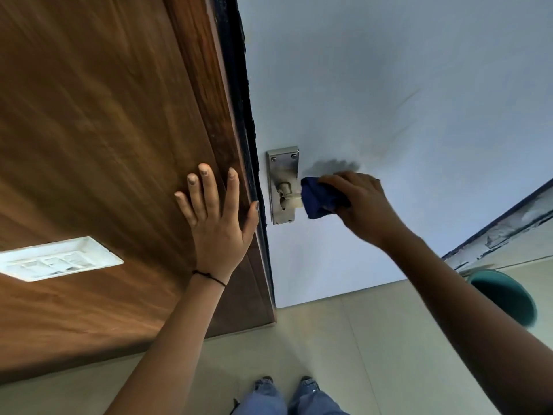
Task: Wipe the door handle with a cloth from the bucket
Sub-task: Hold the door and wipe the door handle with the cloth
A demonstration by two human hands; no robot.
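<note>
My right hand [363, 205] has the blue cloth [321, 200] bunched in its grip, wrapped around the door handle [291, 196] on the pale door [389, 100]. It's soft and light, so I squeeze along the lever. My left hand [218, 223] lies flat and released on the wooden panel [89, 130]. The lever's end is hidden; the bucket [505, 298] is partly cut off.

A wood-grain wall panel [89, 130] carrying a white switch plate [57, 262] meets a pale blue-grey surface [389, 85] above beige floor tiles [344, 339].
</note>
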